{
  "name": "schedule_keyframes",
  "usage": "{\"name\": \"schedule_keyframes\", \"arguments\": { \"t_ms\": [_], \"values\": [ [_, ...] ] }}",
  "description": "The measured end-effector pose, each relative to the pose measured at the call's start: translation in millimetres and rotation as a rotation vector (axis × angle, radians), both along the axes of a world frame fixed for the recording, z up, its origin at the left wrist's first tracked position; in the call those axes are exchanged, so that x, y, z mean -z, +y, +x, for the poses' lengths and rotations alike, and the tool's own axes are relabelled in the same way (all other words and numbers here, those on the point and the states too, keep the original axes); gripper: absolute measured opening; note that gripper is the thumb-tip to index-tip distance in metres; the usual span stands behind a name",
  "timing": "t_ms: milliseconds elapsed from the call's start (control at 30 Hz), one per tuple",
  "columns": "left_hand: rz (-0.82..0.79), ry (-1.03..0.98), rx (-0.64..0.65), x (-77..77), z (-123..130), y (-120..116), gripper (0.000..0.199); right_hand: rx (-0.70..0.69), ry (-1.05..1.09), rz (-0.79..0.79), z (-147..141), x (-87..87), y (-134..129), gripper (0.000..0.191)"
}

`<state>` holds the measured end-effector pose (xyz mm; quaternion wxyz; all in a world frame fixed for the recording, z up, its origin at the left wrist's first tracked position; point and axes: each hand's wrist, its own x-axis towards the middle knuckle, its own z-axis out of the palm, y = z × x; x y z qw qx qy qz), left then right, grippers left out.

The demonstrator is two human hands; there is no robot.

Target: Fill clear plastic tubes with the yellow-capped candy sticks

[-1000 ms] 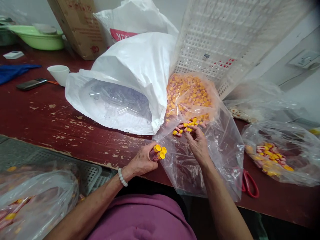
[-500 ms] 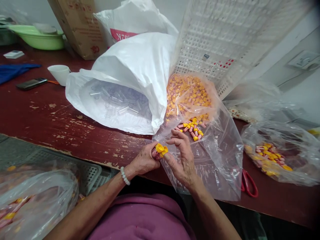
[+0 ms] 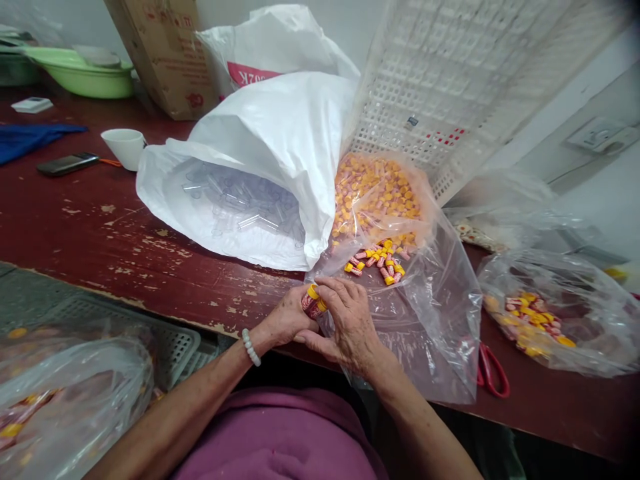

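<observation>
My left hand [image 3: 290, 317], with a beaded bracelet at the wrist, is closed around small yellow-capped tubes [image 3: 311, 303] with red-and-white contents. My right hand [image 3: 347, 323] lies against them, its fingers curled over the caps and its thumb under the left fingers; whether it grips a tube is hidden. Just beyond the hands, loose capped tubes [image 3: 385, 260] lie at the mouth of a clear plastic bag [image 3: 430, 333], which holds many more at its back. To the left, an open white sack [image 3: 280, 127] holds clear tubes [image 3: 255, 207].
Red scissors [image 3: 494, 373] and another clear bag of capped tubes [image 3: 537, 320] are on the right. A white crate [image 3: 410, 100] leans behind. At left are a white cup [image 3: 125, 147], a phone [image 3: 67, 163] and a green basin [image 3: 85, 73]. Another bag [image 3: 100, 380] sits at lower left.
My right hand has moved left and closed in over the tubes in my left hand. Additional capped tubes now show at the left of the loose pile. The view has shifted slightly.
</observation>
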<state>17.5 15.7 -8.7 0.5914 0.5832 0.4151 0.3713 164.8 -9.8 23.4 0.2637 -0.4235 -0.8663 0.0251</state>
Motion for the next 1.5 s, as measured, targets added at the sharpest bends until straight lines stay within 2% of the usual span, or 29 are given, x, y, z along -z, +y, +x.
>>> {"name": "schedule_keyframes", "arguments": {
  "t_ms": [133,233,300,367,400,467,533,633,700,800,967,1033,1100,1167,1233,1267,1300,1333,1433,1500],
  "values": [
    [0.001,0.025,0.042,0.9,0.1,3.0,0.043,-0.011,0.026,0.004,-1.5,2.7,-5.5,0.054],
    [0.032,0.024,0.018,3.5,2.0,6.6,0.038,0.000,0.104,-0.035,-5.3,5.5,-2.8,0.053],
    [0.001,0.013,-0.037,4.2,2.1,7.1,0.036,-0.045,0.210,-0.129,-5.1,7.5,1.6,0.049],
    [-0.111,-0.008,-0.062,4.3,0.2,5.4,0.036,-0.089,0.341,-0.254,-1.2,10.2,5.1,0.048],
    [-0.179,-0.033,-0.057,4.4,-1.4,4.1,0.036,-0.085,0.404,-0.304,1.7,11.8,6.0,0.054],
    [-0.291,-0.132,-0.015,4.8,-5.1,1.9,0.033,-0.032,0.469,-0.339,7.2,15.0,6.2,0.076],
    [-0.357,-0.272,0.039,5.2,-7.8,1.0,0.031,-0.015,0.407,-0.290,8.7,17.5,5.5,0.098],
    [-0.391,-0.441,0.090,2.9,-7.8,-0.2,0.027,-0.113,0.191,-0.173,0.6,19.9,4.8,0.106],
    [-0.406,-0.511,0.096,-0.4,-5.5,-4.6,0.021,-0.142,0.120,-0.109,-8.3,21.1,2.9,0.101],
    [-0.505,-0.521,0.077,-1.3,-3.0,-13.6,0.014,-0.119,0.109,-0.023,-17.9,24.7,-0.3,0.081],
    [-0.622,-0.525,0.004,22.6,-22.2,-20.3,0.011,-0.193,0.091,0.124,-42.2,40.1,9.7,0.064],
    [-0.645,-0.560,-0.048,31.0,-38.5,-30.8,0.011,-0.260,0.091,0.110,-62.5,44.5,6.9,0.063],
    [-0.640,-0.604,-0.136,33.9,-61.5,-49.4,0.013,-0.346,0.081,0.028,-84.7,45.9,-1.8,0.069],
    [-0.616,-0.650,-0.242,33.5,-95.2,-74.0,0.023,-0.431,0.073,-0.086,-103.4,45.4,-10.9,0.083],
    [-0.623,-0.653,-0.372,33.6,-140.6,-101.6,0.044,-0.469,0.095,-0.171,-114.2,44.8,-15.7,0.089],
    [-0.672,-0.618,-0.520,35.1,-166.4,-115.3,0.048,-0.466,0.110,-0.196,-115.9,45.2,-15.9,0.085],
    [-0.692,-0.572,-0.772,37.9,-193.1,-128.3,0.046,-0.459,0.124,-0.211,-115.6,46.2,-14.8,0.078],
    [-0.716,-0.526,-0.901,41.9,-219.4,-140.2,0.041,-0.451,0.138,-0.223,-113.8,48.1,-13.0,0.070],
    [-0.795,-0.412,-1.141,57.7,-287.2,-165.1,0.021,-0.471,0.143,-0.266,-105.3,55.7,-7.6,0.054],
    [-0.823,-0.356,-1.244,65.1,-317.2,-170.0,0.019,-0.485,0.120,-0.307,-102.0,57.7,-8.2,0.052]
  ]
}}
